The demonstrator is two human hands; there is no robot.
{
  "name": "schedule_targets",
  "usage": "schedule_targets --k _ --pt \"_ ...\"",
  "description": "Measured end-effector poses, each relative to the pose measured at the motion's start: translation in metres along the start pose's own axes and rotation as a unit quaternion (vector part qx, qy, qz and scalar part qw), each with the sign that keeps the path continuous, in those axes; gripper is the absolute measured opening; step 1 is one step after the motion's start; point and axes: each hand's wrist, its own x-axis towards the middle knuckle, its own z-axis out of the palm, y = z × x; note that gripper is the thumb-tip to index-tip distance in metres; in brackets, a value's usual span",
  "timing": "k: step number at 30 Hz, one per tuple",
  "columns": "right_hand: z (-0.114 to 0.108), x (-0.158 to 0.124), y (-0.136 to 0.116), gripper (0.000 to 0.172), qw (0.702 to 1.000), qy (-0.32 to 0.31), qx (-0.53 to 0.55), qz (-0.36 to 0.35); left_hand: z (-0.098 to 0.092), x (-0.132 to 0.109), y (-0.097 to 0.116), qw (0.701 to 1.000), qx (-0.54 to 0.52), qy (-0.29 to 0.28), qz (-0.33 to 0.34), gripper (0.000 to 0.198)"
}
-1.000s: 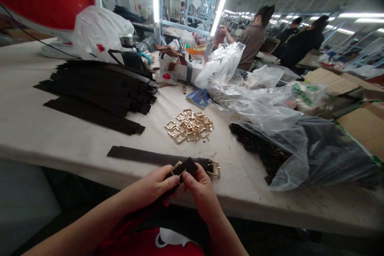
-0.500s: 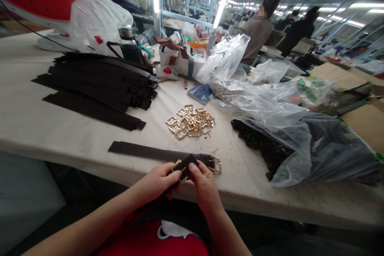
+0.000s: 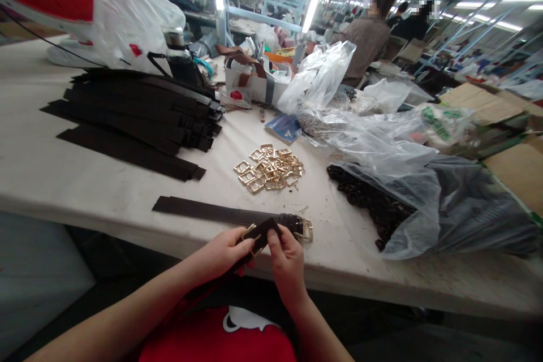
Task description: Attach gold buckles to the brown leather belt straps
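Observation:
At the table's near edge both my hands pinch the end of a dark belt strap (image 3: 263,233) with a gold buckle (image 3: 249,233) on it. My left hand (image 3: 224,251) grips the strap and buckle from the left. My right hand (image 3: 287,258) pinches the strap tip from the right. Just behind them a finished belt (image 3: 212,212) lies flat on the table, its gold buckle (image 3: 304,228) at the right end. A heap of loose gold buckles (image 3: 271,168) lies further back.
A stack of black straps (image 3: 136,110) covers the left of the white table (image 3: 63,181). Clear plastic bags (image 3: 382,147) and a pile of small dark parts (image 3: 369,203) fill the right. Boxes and a flask stand behind. Other people sit at the far right.
My hands stay on the strap end with small finger shifts. The view has tipped slightly, so everything sits a little higher in frame.

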Motion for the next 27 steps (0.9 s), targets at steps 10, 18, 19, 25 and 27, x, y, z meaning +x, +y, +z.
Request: schedule_targets --k 10,18,19,25,27 --pt "-0.004 0.001 -0.003 0.009 0.996 -0.038 -0.048 -0.060 0.005 -0.006 0.005 1.000 0.016 0.013 0.005 0.027" --pt "-0.004 0.000 -0.002 0.016 0.984 -0.082 0.137 0.078 0.003 -0.005 0.013 0.997 0.035 -0.047 -0.046 0.035" --pt "-0.004 0.001 -0.001 0.015 0.990 -0.066 0.113 0.057 0.002 0.000 0.013 0.997 0.031 -0.046 -0.053 0.036" --pt "-0.014 0.012 -0.005 0.015 0.999 -0.021 -0.017 -0.044 -0.004 0.036 0.004 0.997 0.073 0.006 -0.021 0.041" --pt "-0.017 0.015 -0.009 0.014 0.994 -0.033 -0.054 -0.088 -0.005 0.046 0.002 0.996 0.090 0.016 -0.012 0.044"
